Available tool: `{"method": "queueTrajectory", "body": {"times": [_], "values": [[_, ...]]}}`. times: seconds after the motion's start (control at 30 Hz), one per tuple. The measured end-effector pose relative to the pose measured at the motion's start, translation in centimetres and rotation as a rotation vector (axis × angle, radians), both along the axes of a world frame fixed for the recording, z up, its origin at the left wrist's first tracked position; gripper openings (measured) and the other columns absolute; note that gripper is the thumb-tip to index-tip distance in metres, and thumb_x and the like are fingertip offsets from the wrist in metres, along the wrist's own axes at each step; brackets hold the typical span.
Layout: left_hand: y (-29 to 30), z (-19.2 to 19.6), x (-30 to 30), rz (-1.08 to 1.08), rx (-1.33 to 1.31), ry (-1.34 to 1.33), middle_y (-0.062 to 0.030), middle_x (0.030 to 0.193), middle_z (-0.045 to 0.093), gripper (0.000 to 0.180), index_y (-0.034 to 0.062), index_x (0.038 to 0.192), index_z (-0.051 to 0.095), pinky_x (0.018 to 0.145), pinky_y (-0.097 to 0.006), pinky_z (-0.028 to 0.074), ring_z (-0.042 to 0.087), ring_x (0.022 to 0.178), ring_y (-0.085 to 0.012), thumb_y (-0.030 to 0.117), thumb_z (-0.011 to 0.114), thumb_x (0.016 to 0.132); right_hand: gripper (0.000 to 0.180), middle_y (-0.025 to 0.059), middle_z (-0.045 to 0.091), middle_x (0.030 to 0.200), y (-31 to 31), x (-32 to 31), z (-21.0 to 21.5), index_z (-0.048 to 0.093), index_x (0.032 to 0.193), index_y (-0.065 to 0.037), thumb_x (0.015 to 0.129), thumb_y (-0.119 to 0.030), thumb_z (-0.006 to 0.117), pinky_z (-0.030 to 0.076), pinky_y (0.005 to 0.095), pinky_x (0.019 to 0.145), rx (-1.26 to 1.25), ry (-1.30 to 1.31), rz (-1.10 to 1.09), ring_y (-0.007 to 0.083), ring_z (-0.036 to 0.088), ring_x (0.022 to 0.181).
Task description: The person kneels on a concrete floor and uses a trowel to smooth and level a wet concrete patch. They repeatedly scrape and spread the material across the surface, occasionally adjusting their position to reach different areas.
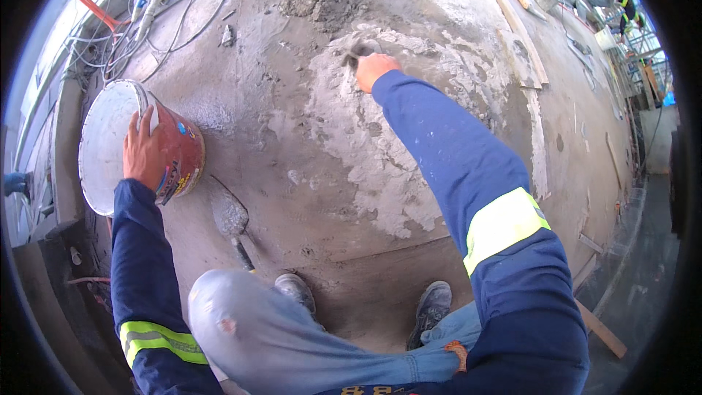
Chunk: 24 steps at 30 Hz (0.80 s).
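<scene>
At the left stands a red paint bucket (pixel 186 153) with a pale, whitish round face; whether it is tilted I cannot tell. My left hand (pixel 144 150) is closed over its edge, and a pale flat piece (pixel 154 118) shows by the fingers. My right arm reaches far ahead, and my right hand (pixel 374 72) is closed round a small dark grey object (pixel 357 51) at the surface. Its kind is not clear. Wet grey mortar (pixel 380 146) is spread in a rough patch below that hand. A trowel (pixel 230 216) coated in mortar lies near the bucket.
A heap of mortar (pixel 322 6) sits ahead of my right hand. Cables and hoses (pixel 157 47) tangle at the far left. A long wooden strip (pixel 513 22) lies at the far right. My shoes (pixel 431 307) stand on the near surface. Someone in dark clothing (pixel 625 4) is at the far right.
</scene>
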<state>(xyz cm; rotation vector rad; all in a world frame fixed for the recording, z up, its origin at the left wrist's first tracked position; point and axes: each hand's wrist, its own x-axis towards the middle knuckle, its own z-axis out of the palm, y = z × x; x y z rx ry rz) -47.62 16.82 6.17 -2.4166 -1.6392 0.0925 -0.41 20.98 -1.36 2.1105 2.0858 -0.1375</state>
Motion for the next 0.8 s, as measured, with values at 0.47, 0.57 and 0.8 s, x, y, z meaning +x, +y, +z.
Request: {"method": "queueTrajectory", "body": {"times": [0.47,0.57,0.8], "values": [[0.6,1.5,-1.2,-0.045,0.005,-0.597,-0.0213,0.144,0.037,0.058,0.0046,0.13,0.047,0.107,-0.044,0.036,0.039,0.13,-0.0424,0.004,0.065,0.074,0.031,0.0075,0.063,0.072,-7.3,8.9,13.8,0.063,0.102,-0.002,0.083,-0.027,0.062,0.047,0.0344,0.052,-0.296,0.358,-0.547,0.0193,0.058,0.051],[0.7,1.4,-0.4,0.014,-0.026,-0.563,-0.0211,0.148,0.029,0.068,0.0066,0.135,0.042,0.108,-0.045,0.036,0.036,0.132,-0.0434,0.003,0.067,0.072,0.038,0.0042,0.058,0.069,-11.6,13.9,12.9,0.058,0.113,-0.005,0.083,-0.027,0.065,0.042,0.0302,0.044,-0.138,0.604,-0.701,0.0125,0.053,0.047],[0.8,1.4,0.0,0.108,-0.034,-0.302,-0.0194,0.153,0.02,0.068,0.0073,0.135,0.043,0.1,-0.049,0.044,0.042,0.127,-0.0459,0.004,0.065,0.071,0.043,0.0025,0.055,0.069,-7.0,23.0,3.3,0.056,0.118,-0.009,0.085,-0.034,0.068,0.036,0.0297,0.036,-0.008,0.66,-0.593,0.0116,0.048,0.043]]}}
